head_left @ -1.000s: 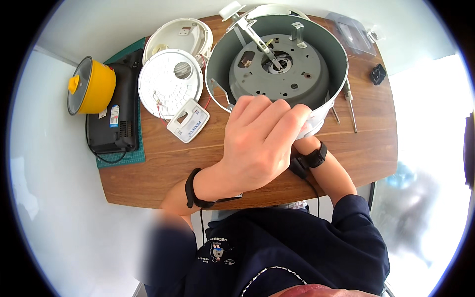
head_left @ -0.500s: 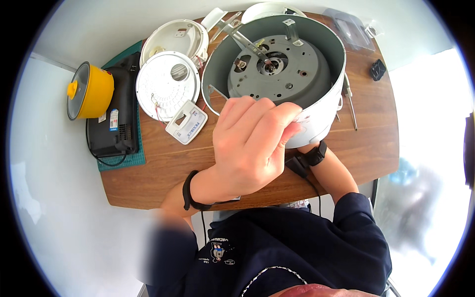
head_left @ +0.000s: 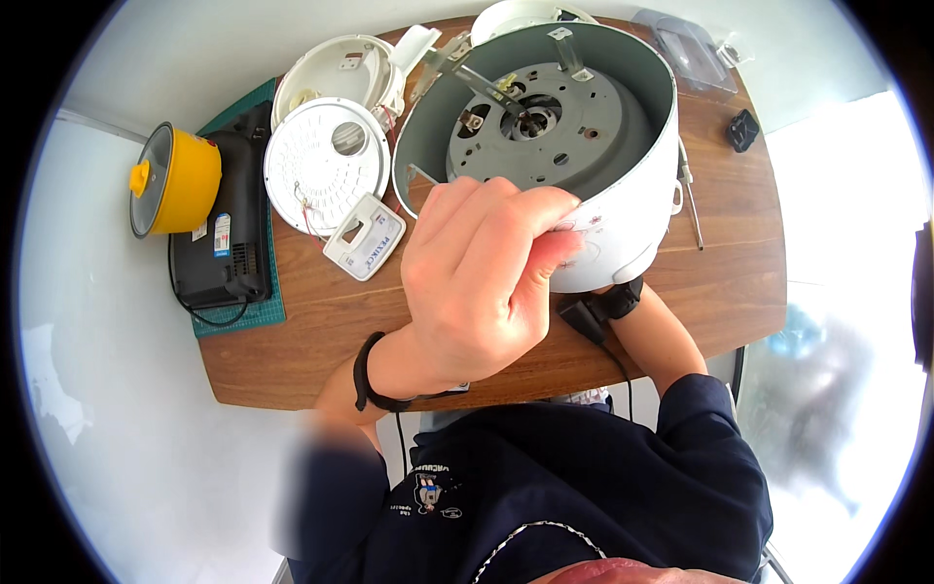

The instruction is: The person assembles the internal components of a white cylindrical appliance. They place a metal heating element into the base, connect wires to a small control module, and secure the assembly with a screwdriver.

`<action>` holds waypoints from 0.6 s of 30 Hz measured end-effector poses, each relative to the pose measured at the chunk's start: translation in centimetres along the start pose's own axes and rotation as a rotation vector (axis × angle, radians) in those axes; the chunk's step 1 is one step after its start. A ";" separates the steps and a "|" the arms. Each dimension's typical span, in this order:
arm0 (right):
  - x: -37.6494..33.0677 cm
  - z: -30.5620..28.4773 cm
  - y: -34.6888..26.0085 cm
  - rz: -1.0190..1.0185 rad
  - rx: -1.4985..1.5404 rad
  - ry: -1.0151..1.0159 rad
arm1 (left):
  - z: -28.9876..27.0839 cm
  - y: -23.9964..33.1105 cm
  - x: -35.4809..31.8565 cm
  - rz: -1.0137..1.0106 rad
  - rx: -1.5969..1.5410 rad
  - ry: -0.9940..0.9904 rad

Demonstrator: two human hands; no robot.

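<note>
A white rice cooker body with a flower print is tilted above the table, its grey inside facing up. My left hand grips its near rim, fingers curled over the edge and thumb outside. Inside the body sits a grey metal base plate with holes and a round central opening. Metal brackets are fixed along the inner wall. My right hand reaches beneath the body by its handle; the body hides its fingers, and only the part near the black watch shows.
At left, a yellow pot rests on a black appliance over a green cutting mat. A white perforated disc, control panel and open lid lie nearby. A screwdriver, black part and clear plastic box are right.
The cooker body has tilted and shifted slightly, its near side swinging a little rightward. My left hand has moved slightly left and up with its rim.
</note>
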State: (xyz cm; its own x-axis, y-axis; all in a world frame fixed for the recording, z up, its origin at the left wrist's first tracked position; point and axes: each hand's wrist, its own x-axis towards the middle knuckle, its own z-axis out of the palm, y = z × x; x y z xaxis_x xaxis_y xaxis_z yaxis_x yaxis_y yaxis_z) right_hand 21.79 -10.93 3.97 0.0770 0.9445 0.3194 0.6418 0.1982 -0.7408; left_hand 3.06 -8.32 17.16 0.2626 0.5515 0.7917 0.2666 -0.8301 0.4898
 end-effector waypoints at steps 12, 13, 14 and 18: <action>-0.1 -0.2 0.1 0.001 -0.006 -0.011 | -0.1 0.1 0.0 0.015 -0.017 -0.048; -0.1 -0.2 0.2 0.001 -0.007 -0.010 | -0.2 0.1 0.0 0.031 -0.011 -0.070; -0.2 -0.2 0.2 0.002 -0.006 -0.012 | -0.3 0.0 0.0 0.047 -0.006 -0.091; -0.2 -0.3 0.2 0.004 -0.008 -0.014 | -0.1 -0.2 -0.2 0.058 0.007 -0.081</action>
State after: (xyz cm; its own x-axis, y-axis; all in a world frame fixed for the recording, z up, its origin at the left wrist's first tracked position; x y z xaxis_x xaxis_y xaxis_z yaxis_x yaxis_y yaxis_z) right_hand 22.15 -11.20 3.96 0.0685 0.9488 0.3084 0.6479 0.1928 -0.7370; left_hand 2.88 -8.32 16.95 0.3520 0.5074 0.7866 0.2546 -0.8606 0.4412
